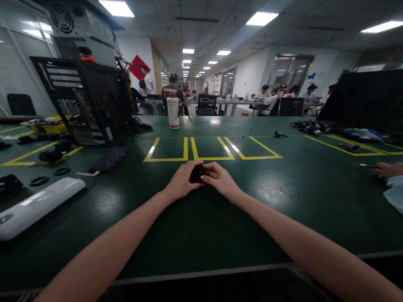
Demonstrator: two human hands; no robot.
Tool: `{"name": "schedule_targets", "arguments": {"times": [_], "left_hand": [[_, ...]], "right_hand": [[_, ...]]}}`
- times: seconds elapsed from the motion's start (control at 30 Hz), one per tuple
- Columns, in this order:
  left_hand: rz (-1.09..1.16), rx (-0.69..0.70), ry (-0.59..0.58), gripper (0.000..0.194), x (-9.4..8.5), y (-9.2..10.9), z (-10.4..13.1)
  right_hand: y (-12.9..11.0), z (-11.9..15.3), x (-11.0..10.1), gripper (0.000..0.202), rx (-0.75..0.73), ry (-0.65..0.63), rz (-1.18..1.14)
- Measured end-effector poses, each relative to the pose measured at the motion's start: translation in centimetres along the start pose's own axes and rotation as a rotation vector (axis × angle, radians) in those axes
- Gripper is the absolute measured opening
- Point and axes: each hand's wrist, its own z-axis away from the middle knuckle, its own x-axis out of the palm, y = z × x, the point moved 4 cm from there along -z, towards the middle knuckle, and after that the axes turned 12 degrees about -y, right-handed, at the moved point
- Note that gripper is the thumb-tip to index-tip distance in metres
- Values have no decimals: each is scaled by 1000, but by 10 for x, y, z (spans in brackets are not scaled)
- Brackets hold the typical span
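Note:
Between my two hands is a small black rounded object (pixel 197 173), just in front of the yellow tape marks on the green table (pixel 195 237). My left hand (pixel 182 180) wraps round its left side, with the thumb at the near edge. From the right, my right hand (pixel 219 177) grips it with thumb and fingertips. The fingers cover part of the object, and its exact kind cannot be made out. Beyond the hands lie yellow tape outlines (pixel 213 158).
A white elongated device (pixel 32 207) lies left, near black rings (pixel 39 181). An open black computer case (pixel 89 100) stands behind. A white cup (pixel 173 112) is at the far edge. On the right, another person's hand (pixel 399 169) holds a thin tool; cables (pixel 309 126) lie beyond.

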Motion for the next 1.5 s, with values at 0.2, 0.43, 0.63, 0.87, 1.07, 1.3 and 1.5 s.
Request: {"name": "schedule_targets", "arguments": {"times": [0.2,0.43,0.63,0.87,1.07,1.3,1.5], "left_hand": [[4,-17,2,60,0,0,0],[12,-31,-15,60,-1,1,1],[9,-6,1,58,0,-1,-1],[-2,-28,-13,60,0,0,0],[6,-45,-14,60,0,1,0],[15,-40,-6,60,0,0,0],[6,-17,8,60,1,-1,-1]], "right_hand": [[-2,0,-2,19,4,50,48],[5,-4,-5,31,108,35,32],[-4,1,2,35,65,5,-44],[3,-1,-3,23,81,53,32],[5,-3,-4,31,125,30,37],[-3,1,-1,28,44,8,-51],[-3,-3,-5,17,22,88,55]]}}
